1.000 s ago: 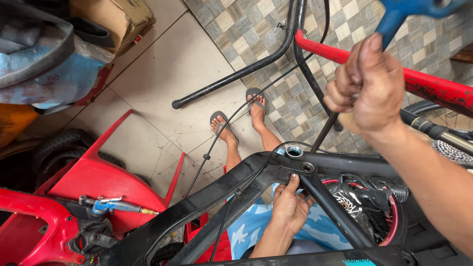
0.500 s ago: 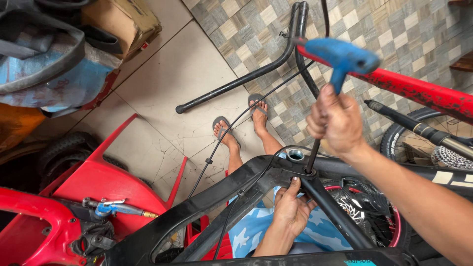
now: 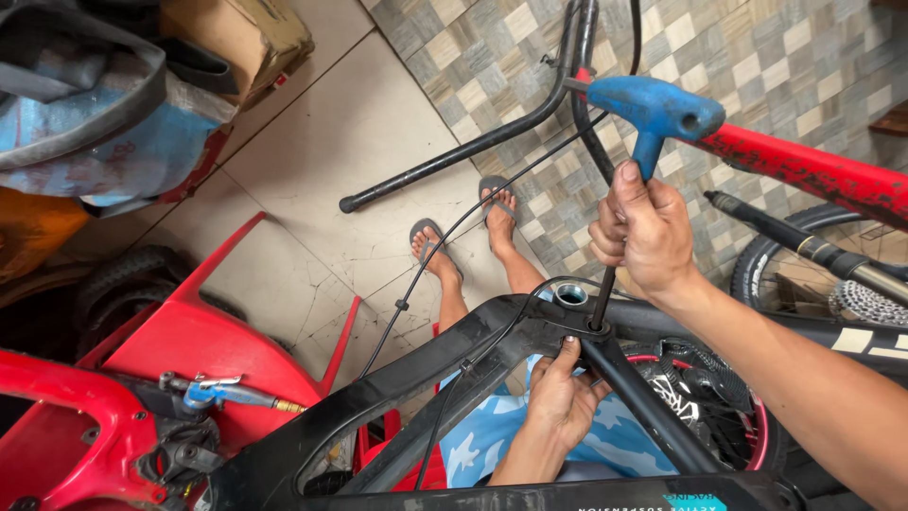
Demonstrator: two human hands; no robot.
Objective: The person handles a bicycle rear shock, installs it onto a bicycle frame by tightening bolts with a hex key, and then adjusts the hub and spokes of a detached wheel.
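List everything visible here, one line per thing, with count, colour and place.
T-handle wrench: one, blue handle with dark shaft, upright, tip in the frame.
Bicycle frame: one, black, across the bottom.
Cables: a few thin black ones, running from the top down to the frame.
Red tube: one, upper right.
Dark handlebar: one, over the floor, top centre.
Red plastic panel: one, lower left.
Cardboard box: one, brown, top left.
Tyre: one, black, right edge.
Flip-flops: two, grey, on the feet, centre.
Right hand: grips the wrench shaft.
Left hand: under the frame, touching it.
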